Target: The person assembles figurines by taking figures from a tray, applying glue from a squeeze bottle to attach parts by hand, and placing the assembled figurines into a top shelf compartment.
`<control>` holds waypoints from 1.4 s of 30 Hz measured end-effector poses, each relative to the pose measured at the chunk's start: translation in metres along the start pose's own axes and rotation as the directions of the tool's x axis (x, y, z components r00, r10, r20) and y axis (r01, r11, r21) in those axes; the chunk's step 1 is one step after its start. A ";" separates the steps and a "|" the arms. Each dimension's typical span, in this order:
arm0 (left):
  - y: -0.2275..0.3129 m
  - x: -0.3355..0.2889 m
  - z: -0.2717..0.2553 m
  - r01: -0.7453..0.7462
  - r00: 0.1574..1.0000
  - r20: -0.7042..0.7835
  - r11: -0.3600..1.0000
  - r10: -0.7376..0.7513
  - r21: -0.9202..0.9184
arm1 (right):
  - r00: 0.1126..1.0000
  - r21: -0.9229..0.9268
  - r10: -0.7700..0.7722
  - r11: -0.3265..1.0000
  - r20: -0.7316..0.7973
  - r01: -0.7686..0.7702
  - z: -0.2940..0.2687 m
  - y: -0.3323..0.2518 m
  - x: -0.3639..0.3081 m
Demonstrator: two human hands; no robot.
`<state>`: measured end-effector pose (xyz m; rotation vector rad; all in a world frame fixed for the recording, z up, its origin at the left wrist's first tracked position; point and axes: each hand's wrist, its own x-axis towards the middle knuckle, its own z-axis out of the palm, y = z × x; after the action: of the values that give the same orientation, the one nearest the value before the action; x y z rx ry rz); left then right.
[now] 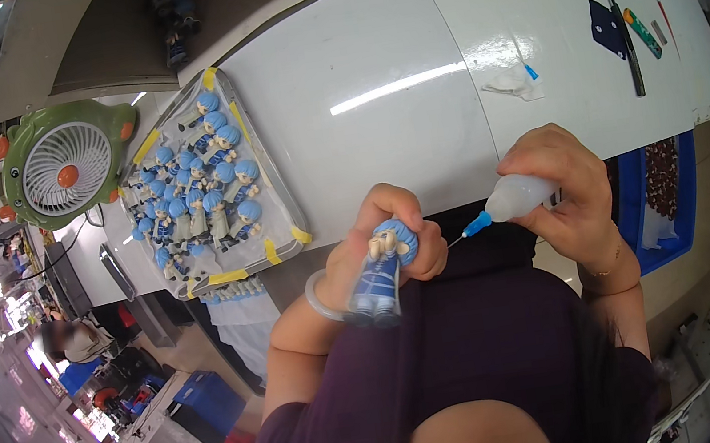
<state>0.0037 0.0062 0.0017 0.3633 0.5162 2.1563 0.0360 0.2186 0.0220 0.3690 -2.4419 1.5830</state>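
Note:
My left hand (388, 231) is closed round a small figurine (376, 283) with light-blue hair and a blue outfit, its feet tilted toward my chest. In my right hand (574, 193) is a white squeeze bottle (518, 197) with a blue needle tip (476, 224). The fingers wrap the bottle, and its needle points left, close to the fingers of my left hand. Whether the needle touches the figurine cannot be made out. Farther left, a tray (296, 216) with yellow tape on its rim bears several similar blue-haired figurines (198, 184).
A green fan (66, 174) stands left of the tray. On the white table (351, 52) lie a second blue needle tip (532, 72) on a wipe, a black pen-like tool (630, 51), a green cutter (642, 33) and a dark cloth (606, 29). A blue bin (689, 204) sits at right.

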 end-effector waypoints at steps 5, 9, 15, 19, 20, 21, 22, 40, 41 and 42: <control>0.004 -0.001 0.001 0.068 0.997 0.049 0.997 -0.067 -0.022 | 0.998 -0.087 -0.051 0.995 -0.029 0.048 0.001 -0.006 0.002; 0.005 -0.003 0.002 0.018 0.997 0.078 1.000 -0.017 -0.014 | 0.992 -0.202 -0.119 0.973 -0.027 0.111 0.000 -0.006 0.000; 0.006 -0.004 0.000 -0.015 0.993 0.120 0.999 0.011 0.036 | 0.985 -0.270 -0.165 0.951 -0.040 0.149 -0.002 -0.012 -0.002; 0.007 -0.006 0.003 0.002 0.997 0.072 0.997 -0.008 0.078 | 0.978 -0.326 -0.203 0.928 -0.040 0.179 -0.006 -0.014 -0.003; 0.007 -0.006 0.004 0.013 0.998 0.054 0.994 -0.019 0.105 | 0.979 -0.327 -0.201 0.928 -0.041 0.177 -0.006 -0.015 -0.004; 0.008 -0.006 0.005 0.015 0.998 0.055 0.995 -0.021 0.103 | 0.972 -0.372 -0.233 0.906 -0.045 0.200 -0.006 -0.015 -0.005; 0.009 -0.005 0.007 0.039 0.999 0.033 0.997 -0.041 0.072 | 0.963 -0.417 -0.264 0.882 -0.049 0.221 -0.006 -0.016 -0.006; 0.006 -0.008 0.003 0.111 0.991 -0.091 0.989 -0.102 0.100 | 0.963 -0.631 -0.270 0.747 -0.003 0.207 -0.006 -0.036 -0.007; 0.006 -0.008 0.003 0.110 0.991 -0.091 0.989 -0.101 0.100 | 0.964 -0.633 -0.268 0.746 -0.003 0.205 -0.007 -0.037 -0.007; 0.006 -0.007 0.003 0.112 0.991 -0.090 0.989 -0.103 0.098 | 0.966 -0.632 -0.260 0.747 0.004 0.204 -0.008 -0.038 -0.007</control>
<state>0.0050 -0.0022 0.0067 0.2947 0.6813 2.0518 0.0547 0.2114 0.0555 0.4441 -2.5505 0.5961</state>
